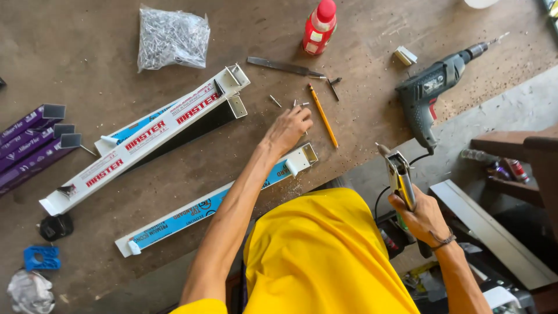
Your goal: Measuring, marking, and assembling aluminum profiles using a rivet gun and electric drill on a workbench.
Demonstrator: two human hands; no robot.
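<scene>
On the worktop (360,116), left hand (289,129) reaches out, fingers (303,113) curled down over small loose rivets (275,101); whether one is pinched can't be told. Orange pencil (323,115) lies just right of it, flat metal file (282,66) beyond. Right hand (424,215) sits off the worktop edge, fingers wrapped tight around a hand riveter (399,174), nose up. Grey power drill (433,93) near the edge; two film-wrapped aluminium profiles (151,136) left of the arm.

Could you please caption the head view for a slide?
Left hand picks rivets off workbench; right hand holds riveter.
</scene>
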